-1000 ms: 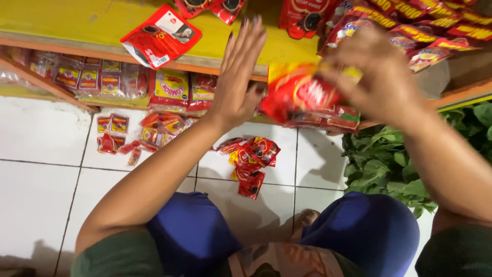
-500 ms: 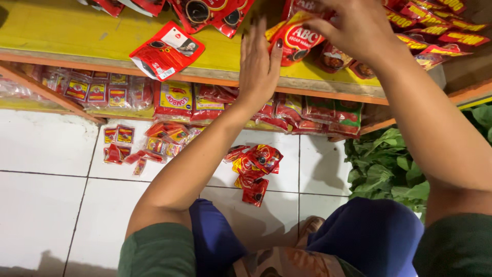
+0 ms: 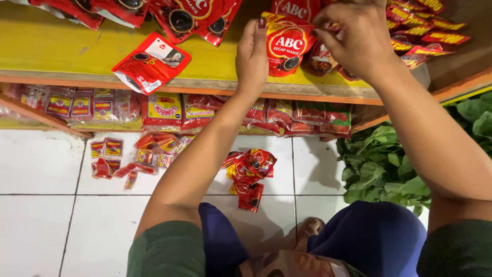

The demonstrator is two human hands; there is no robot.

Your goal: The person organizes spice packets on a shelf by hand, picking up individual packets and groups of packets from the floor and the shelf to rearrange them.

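View from above of a yellow shelf board (image 3: 46,46) with an orange front edge, a lower shelf beneath it, and a white tiled floor (image 3: 41,225) below. The left hand (image 3: 252,56) stands edge-on with straight fingers, its palm flat against the left side of a red sauce pouch (image 3: 284,48) propped on the shelf near the right; it closes on nothing. The right hand (image 3: 356,38) pinches the pouch's right top corner between bent fingertips. A loose red pouch (image 3: 151,62) lies flat at the shelf's front edge, well left of the hands. Small sachet strips (image 3: 248,177) lie scattered on the floor; leafy greens (image 3: 379,164) fill the right. Packs at the top edge are cut off, and lower-shelf packs lie in shadow.
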